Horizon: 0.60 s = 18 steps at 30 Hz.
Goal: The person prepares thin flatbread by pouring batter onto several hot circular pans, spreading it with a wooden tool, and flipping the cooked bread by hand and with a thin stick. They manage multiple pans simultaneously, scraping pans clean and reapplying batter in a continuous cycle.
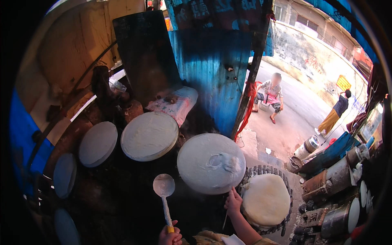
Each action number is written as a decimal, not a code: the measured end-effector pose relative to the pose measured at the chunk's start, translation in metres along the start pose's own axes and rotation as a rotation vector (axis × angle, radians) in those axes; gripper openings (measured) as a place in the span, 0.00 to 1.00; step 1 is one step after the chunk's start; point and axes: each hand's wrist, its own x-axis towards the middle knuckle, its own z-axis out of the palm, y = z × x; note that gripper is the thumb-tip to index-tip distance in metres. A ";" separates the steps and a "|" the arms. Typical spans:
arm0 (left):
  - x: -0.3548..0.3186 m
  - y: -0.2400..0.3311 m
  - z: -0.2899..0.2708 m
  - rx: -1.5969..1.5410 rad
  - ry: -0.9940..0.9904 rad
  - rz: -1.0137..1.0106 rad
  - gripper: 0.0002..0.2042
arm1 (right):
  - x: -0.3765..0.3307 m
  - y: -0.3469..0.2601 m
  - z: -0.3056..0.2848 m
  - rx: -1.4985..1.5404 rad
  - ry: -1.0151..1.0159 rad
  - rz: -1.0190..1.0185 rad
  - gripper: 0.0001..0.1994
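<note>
My left hand (170,234) grips the yellow handle end of a ladle (164,185), whose round bowl is coated with pale batter. The ladle points away from me over a dark area. My right hand (233,202) is closed at the near right edge of a round griddle (196,163). A thin pale line shows below those fingers; what they pinch is too small to tell. White batter covers this griddle, with a wet, uneven patch at its right side. Just right of my right hand, a stack of thin pale pancakes (266,200) lies on a dark slatted rack (286,185).
More round batter-covered griddles (150,136) curve away to the left. Behind them are a stained cloth sack (179,102) and a blue corrugated panel (212,81). Metal drums (326,181) stand at the right. Outside, one person (270,92) sits and another (339,110) stands.
</note>
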 end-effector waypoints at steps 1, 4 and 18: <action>0.000 0.000 -0.002 -0.005 -0.013 0.002 0.21 | -0.003 0.004 0.002 0.018 0.044 0.018 0.20; 0.002 -0.003 -0.007 0.006 -0.058 -0.018 0.22 | -0.020 0.031 0.032 0.004 0.020 0.086 0.21; -0.006 0.001 0.007 0.023 -0.048 0.037 0.19 | 0.000 -0.012 -0.029 -0.192 -0.313 0.242 0.17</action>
